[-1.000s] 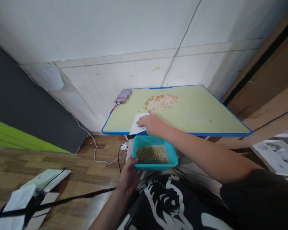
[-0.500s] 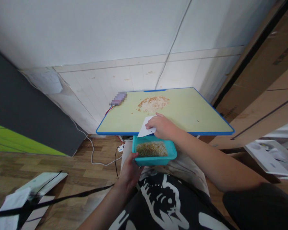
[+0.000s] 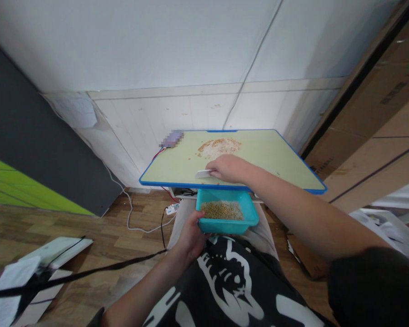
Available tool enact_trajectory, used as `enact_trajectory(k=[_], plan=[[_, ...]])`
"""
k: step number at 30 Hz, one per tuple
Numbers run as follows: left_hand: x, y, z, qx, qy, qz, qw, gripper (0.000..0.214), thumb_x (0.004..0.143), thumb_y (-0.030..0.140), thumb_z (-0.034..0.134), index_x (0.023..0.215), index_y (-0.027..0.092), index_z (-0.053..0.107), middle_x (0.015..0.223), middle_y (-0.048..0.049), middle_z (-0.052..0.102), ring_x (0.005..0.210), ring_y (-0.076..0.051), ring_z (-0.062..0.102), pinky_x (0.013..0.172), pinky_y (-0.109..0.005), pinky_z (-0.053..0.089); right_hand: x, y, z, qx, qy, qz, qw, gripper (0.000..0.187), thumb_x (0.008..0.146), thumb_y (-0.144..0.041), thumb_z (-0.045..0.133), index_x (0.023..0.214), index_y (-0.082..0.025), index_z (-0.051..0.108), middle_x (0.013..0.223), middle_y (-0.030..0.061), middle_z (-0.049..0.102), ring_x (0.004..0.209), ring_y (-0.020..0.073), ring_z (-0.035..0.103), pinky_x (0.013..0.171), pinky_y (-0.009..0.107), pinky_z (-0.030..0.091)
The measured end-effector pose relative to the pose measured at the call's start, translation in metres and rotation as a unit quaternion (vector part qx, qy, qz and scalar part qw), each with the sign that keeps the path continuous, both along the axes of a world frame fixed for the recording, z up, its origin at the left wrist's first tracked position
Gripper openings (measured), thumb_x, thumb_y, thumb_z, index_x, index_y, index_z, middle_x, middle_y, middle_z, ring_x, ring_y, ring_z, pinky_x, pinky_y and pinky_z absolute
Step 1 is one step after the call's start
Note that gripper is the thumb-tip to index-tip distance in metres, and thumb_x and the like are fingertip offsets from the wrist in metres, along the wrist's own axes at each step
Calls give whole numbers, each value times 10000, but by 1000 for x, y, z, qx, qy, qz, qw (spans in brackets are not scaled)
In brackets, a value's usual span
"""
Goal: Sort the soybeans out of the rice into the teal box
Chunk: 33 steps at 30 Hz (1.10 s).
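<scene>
Head view: the right hand (image 3: 229,168) gripped a white card (image 3: 202,174) on the near side of the grain pile (image 3: 221,148) on the table (image 3: 269,152). The left hand (image 3: 192,234) clasped the teal bin (image 3: 229,226); tilting could have spilled its grains (image 3: 222,210).

Light diffuse and moderate; soft shadow dims the wall (image 3: 177,50) beside cardboard (image 3: 371,113) at right; wide-angle distortion stretches frame edges; pixelation masks an object (image 3: 172,138) on the table (image 3: 266,156); grains (image 3: 223,210) slightly soft.

Wall cable (image 3: 261,47): runs diagonally down wall (image 3: 157,45).
White cord (image 3: 132,205): curves across wooden floor (image 3: 109,236).
Cardboard (image 3: 368,122): stands at right.
Left panel (image 3: 47,136): dark grey and lime green.
</scene>
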<state>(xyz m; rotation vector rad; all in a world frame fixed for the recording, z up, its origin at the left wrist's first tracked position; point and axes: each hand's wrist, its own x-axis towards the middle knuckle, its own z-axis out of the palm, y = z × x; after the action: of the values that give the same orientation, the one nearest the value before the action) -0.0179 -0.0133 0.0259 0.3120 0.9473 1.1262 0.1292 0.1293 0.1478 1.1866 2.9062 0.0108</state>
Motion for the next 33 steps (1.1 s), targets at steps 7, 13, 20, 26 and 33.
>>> enact_trajectory(k=[7,13,20,26,33], plan=[[-1,3,-6,28,-55,-27,998,545,768,287,639,1286,130,700,1124,-153,823,1156,-375,734,973,-514,591,-9,6,8,-8,-17,0,1000,283,1017,-231,520,1160,-163,754,1113,141,788,980,230,692,756,308,398],[-6,3,-7,27,-65,-16,997,599,783,280,622,1359,122,656,1156,-154,820,1169,-372,734,1012,-522,576,-9,8,11,-31,-30,7,999,273,1019,-240,523,1133,-154,756,1116,151,782,966,233,676,773,316,397],[-3,0,-9,28,-43,11,999,522,753,278,636,1250,131,695,1138,-147,820,1198,-374,718,998,-506,584,-5,5,16,-60,-20,24,998,237,1014,-246,542,1075,-150,750,1036,128,772,870,199,633,742,296,385],[1,0,-12,27,-15,19,999,540,726,283,669,1248,144,676,1190,-149,802,1178,-376,722,959,-500,598,3,-4,19,-90,9,36,995,198,998,-230,551,931,-162,725,914,94,747,741,167,568,699,291,359],[3,3,-15,35,2,37,999,618,701,286,700,1306,175,638,1218,-131,787,1089,-348,744,771,-410,617,21,-6,17,-102,63,55,991,217,994,-272,543,892,-166,703,858,74,722,751,165,571,721,288,381]])
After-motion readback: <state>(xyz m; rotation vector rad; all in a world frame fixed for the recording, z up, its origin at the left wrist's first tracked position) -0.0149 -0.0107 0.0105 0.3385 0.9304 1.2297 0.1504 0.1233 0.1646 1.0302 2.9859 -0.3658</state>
